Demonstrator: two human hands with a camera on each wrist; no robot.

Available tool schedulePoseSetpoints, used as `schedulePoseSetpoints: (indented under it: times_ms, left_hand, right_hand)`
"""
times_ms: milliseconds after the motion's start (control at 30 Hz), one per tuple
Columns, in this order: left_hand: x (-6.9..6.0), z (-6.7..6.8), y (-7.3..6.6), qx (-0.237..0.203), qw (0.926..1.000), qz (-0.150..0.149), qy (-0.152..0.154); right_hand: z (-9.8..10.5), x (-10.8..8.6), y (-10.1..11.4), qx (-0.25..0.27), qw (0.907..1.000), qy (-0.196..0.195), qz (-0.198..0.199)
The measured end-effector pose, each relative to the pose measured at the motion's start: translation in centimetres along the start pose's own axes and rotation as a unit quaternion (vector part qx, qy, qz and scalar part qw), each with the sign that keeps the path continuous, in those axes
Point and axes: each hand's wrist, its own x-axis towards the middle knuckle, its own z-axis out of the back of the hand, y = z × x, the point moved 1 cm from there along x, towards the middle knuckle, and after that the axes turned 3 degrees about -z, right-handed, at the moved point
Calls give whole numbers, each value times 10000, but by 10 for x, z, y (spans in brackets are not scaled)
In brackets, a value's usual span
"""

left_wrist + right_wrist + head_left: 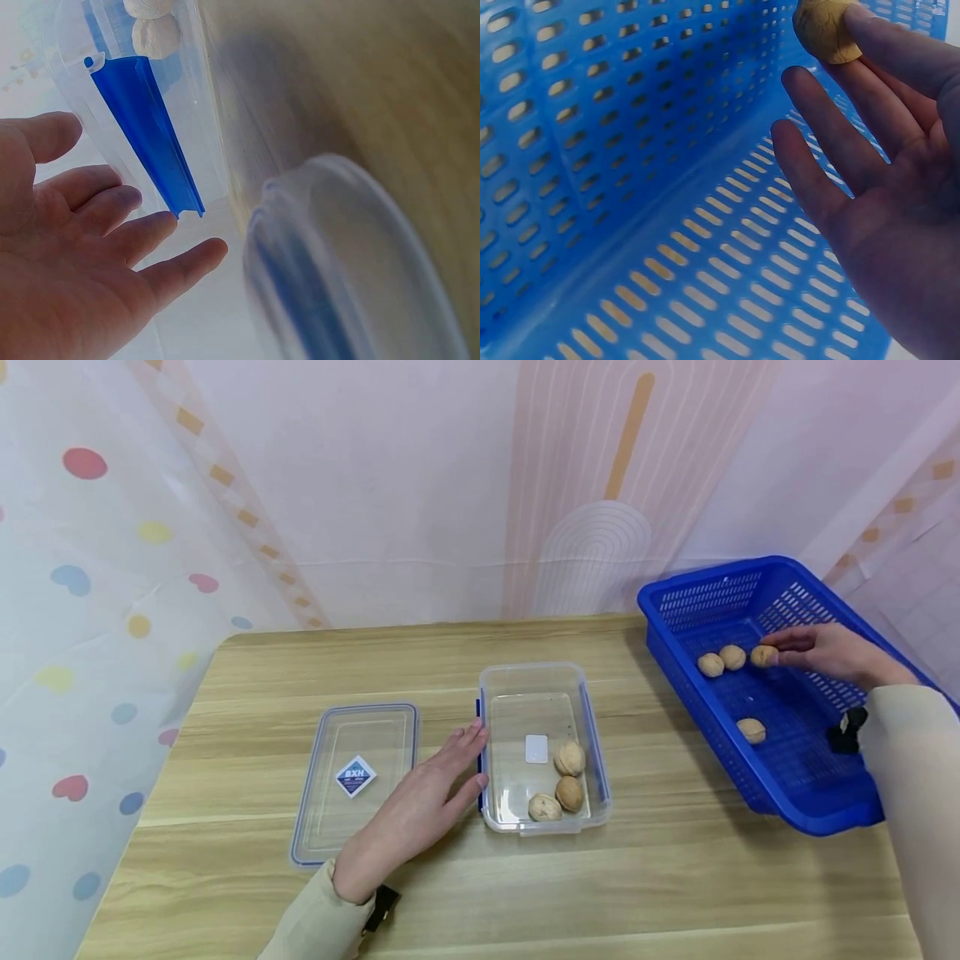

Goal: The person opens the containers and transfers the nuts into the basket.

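Inside the blue plastic basket [810, 777], my right hand [832, 653] pinches a walnut [764, 656] between thumb and fingers. The right wrist view shows this walnut [826, 30] near the fingertips, with the other fingers spread. Two walnuts [722, 661] lie just left of it, and another walnut [751, 731] sits nearer the front. My left hand [420, 802] has its fingers extended against the left side of a clear plastic container [517, 710], by its blue side latch [146, 135]. Three walnuts [569, 793] rest in the container's front right part.
A clear lid [360, 727] with a blue seal and a label lies left of the container, partly beneath the left forearm. Everything stands on a wood-grain table [675, 893]. A patterned cloth [412, 493] hangs behind the table and to its left.
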Motion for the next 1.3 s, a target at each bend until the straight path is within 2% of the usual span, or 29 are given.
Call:
schedulePoseSetpoints:
  times_ms: [233,667,1200,1300]
  left_hand:
    - [-1,1,-1,10,10000,33,16]
    - [-2,2,-2,54,10000,28,-4]
    - [-1,2,-1,20,10000,-29,6]
    - [-1,2,-1,27,10000,1,22]
  right_hand:
    - [-1,-1,-3,-24,9999,167,25]
    - [-3,1,-1,46,9999,98,21]
    - [-2,-2,-4,90,9990,415,111]
    - [4,-6,2,47,9996,251,127]
